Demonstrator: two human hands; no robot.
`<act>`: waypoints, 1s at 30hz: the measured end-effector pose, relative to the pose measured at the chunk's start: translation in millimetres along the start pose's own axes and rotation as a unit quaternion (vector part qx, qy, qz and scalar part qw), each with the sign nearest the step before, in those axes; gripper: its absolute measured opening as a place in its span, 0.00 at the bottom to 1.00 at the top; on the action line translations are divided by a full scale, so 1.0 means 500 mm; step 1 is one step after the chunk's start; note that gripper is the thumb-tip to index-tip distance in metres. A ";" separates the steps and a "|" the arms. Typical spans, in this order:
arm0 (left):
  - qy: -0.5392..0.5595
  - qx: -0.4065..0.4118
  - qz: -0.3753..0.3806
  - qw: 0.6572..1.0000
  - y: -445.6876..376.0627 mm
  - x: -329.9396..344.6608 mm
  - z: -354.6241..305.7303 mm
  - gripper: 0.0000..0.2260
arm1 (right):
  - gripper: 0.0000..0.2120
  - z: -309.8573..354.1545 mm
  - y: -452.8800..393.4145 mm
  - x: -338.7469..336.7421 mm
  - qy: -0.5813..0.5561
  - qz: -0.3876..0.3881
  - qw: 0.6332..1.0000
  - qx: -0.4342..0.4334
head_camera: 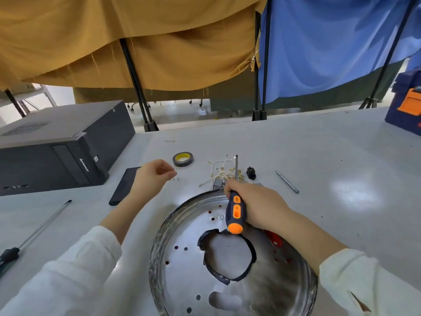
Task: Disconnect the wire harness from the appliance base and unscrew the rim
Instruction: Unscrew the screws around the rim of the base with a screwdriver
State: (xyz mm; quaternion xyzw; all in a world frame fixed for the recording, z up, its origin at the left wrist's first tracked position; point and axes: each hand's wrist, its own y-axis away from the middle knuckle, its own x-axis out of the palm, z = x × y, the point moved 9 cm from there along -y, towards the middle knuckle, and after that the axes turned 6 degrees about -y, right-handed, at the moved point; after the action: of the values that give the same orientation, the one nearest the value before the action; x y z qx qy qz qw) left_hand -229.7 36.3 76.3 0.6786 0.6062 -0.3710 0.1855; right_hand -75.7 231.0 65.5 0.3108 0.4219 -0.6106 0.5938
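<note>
**Metal base on bench, screwdriver in right hand**

Grey bench [319, 156] carried everything. Largest item: black PC tower [52, 151] lying flat at far left. Next, the appliance base [182, 270], a round shiny metal pan w/ raised rim, sat at the near edge, centre-right. Its floor was punched w/ small round holes, some showing red below, plus one big central opening edged in torn dark lining; an oblong slot lay near the front. Rim looked scuffed and streaked.

Right hand [257, 206] was wrapped round the navy/orange handle of a screwdriver [235, 213], shaft pointing away, hand over the base's far side. Left hand [157, 172] hovered over the bench, fingers loosely curled, apparently holding nothing; two tiny screws [175, 179] lay just beside the fingertips.

Wire harness [223, 172], pale leads w/ brass terminals, lay loose on the bench beyond the base. Tape roll [183, 158] sat near it.
</note>
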 end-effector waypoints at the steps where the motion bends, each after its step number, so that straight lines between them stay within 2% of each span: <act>1: -0.056 0.016 0.006 0.998 -0.016 0.008 0.008 0.03 | 0.15 0.000 0.000 0.000 -0.002 0.002 1.000 -0.001; 6: -0.174 0.093 0.044 0.979 -0.067 0.074 0.010 0.02 | 0.17 -0.001 -0.001 0.002 0.001 -0.002 1.000 -0.005; 10: -0.310 0.182 0.032 0.933 -0.085 0.113 -0.019 0.06 | 0.17 -0.005 -0.002 0.005 0.002 -0.006 1.000 0.001; 14: -0.403 0.221 0.050 0.887 -0.095 0.137 -0.023 0.08 | 0.18 -0.008 -0.003 0.010 0.006 -0.001 1.000 0.002; 22: -0.376 0.202 0.054 0.903 -0.101 0.135 -0.013 0.08 | 0.18 -0.005 -0.001 0.009 0.016 0.005 1.000 0.004; 30: -0.377 0.196 0.054 0.904 -0.098 0.131 -0.011 0.11 | 0.19 -0.001 -0.001 0.007 0.015 -0.006 1.000 0.000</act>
State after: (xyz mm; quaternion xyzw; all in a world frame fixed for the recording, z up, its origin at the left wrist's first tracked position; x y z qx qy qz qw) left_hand -276.0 94.8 41.7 0.5425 0.3689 -0.6997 0.2829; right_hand -76.5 229.6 62.2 0.3174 0.4325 -0.6094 0.5838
